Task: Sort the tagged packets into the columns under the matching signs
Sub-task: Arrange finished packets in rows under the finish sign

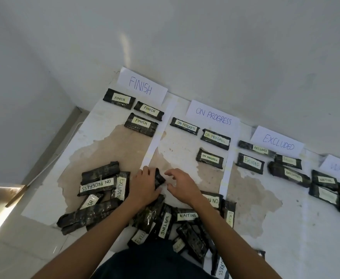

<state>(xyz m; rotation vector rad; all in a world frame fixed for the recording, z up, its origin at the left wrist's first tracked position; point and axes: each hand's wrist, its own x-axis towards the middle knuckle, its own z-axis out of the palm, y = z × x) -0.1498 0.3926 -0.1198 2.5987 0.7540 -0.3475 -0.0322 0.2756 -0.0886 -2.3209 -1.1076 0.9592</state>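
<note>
L hand (145, 186) fingers grip 1 packet (159, 179); R hand (182, 183) fingers loose, empty. Below FINISH sign (143, 85): 3 FINISH pkts (119, 98) (to its right 3 ON PROGRESS pkts (185, 125), 4 EXCLUDED pkts (250, 163)).

Four signs along the wall: FINISH sign (141, 87), ON PROGRESS sign (213, 115), EXCLUDED sign (277, 142), and a fourth sign (338, 166) cut off at the edge. Three FINISH packets (119, 98), three ON PROGRESS packets (184, 126), four EXCLUDED packets (249, 163). One packet (159, 179) in the left hand (145, 184). The near heap (96, 186) is too jumbled to count.
</note>
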